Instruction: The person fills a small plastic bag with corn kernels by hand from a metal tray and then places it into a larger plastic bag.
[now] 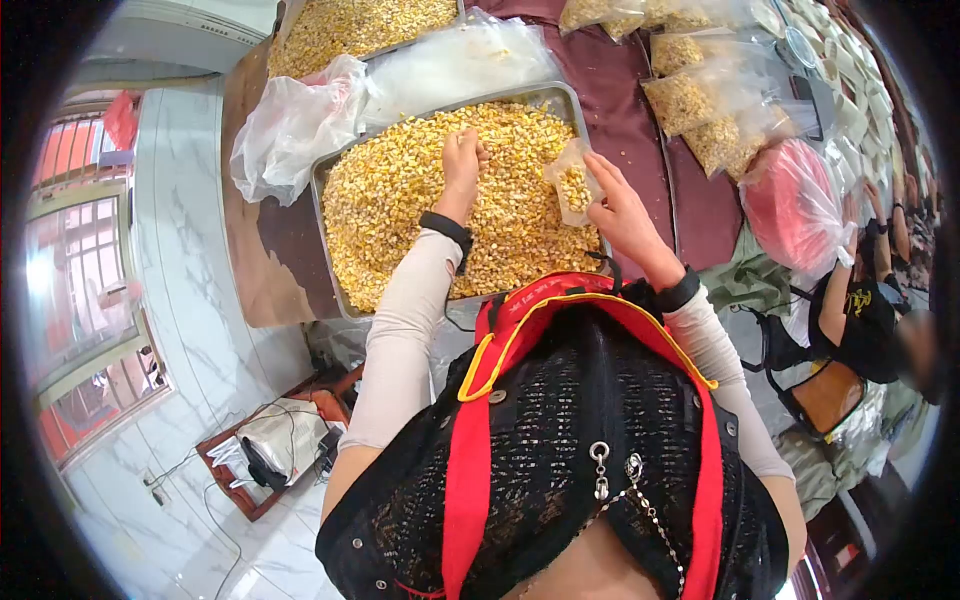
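A metal tray (330, 262) is heaped with yellow, dried corn kernels (390, 200). Over the middle of the heap is my left hand (463, 165), its fingers curled closed; whatever they hold, if anything, is hidden. At the tray's right side my right hand (620, 205) grips a small clear plastic bag (572, 190) by its edge. Some corn kernels show inside that bag, which is over the right part of the heap.
Behind stands a second corn-filled tray (350, 25). Crumpled clear plastic (295, 130) lies at the tray's back left. Several filled bags (700, 100) and a pink bundle in clear plastic (790, 195) are on the right, where another person (855, 310) sits.
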Demonstrator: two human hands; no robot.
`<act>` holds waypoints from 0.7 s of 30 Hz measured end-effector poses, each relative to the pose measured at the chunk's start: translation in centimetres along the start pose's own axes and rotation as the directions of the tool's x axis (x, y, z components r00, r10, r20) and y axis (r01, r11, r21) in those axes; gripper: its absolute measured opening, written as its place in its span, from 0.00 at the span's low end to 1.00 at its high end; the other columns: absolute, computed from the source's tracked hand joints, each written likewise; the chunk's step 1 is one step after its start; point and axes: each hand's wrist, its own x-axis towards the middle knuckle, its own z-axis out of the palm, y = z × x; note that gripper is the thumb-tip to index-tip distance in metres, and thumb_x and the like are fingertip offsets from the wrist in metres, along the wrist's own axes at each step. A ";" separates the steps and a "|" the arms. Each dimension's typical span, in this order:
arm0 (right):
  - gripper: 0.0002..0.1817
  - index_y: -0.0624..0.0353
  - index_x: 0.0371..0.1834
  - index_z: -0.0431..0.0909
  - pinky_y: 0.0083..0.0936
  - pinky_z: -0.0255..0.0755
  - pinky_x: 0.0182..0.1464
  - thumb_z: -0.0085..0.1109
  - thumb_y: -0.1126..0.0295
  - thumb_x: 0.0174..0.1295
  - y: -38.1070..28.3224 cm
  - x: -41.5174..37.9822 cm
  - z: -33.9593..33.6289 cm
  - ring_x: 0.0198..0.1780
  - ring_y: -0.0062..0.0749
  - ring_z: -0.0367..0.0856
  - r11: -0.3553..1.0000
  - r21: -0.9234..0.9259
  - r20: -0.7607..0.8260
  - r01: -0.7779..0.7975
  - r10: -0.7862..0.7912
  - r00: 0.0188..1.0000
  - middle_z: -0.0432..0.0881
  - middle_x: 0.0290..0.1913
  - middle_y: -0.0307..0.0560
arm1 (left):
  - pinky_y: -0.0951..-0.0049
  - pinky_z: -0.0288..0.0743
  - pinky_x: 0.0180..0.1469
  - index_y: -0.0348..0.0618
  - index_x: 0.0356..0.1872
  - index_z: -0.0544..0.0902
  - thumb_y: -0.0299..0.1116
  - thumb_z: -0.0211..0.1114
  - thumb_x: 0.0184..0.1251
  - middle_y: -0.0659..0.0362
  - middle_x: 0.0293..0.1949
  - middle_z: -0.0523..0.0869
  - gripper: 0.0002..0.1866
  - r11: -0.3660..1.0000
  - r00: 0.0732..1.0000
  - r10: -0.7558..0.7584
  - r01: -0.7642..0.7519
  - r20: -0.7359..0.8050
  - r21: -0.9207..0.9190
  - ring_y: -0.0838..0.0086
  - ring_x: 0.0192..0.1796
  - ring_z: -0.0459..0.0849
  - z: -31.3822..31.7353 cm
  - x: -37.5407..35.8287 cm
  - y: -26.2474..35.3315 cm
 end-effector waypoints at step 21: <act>0.31 0.61 0.63 0.60 0.27 0.68 0.51 0.46 0.78 0.49 0.1 0.0 0.1 0.56 0.45 0.69 1.000 0.010 0.018 -0.025 0.024 1.000 0.60 0.64 0.56 | 0.58 0.71 0.29 0.43 0.29 0.77 0.42 0.55 0.61 0.49 0.23 0.78 0.12 0.302 0.787 0.373 -0.604 0.492 0.738 0.56 0.26 0.78 -1.1 -3.4 -4.0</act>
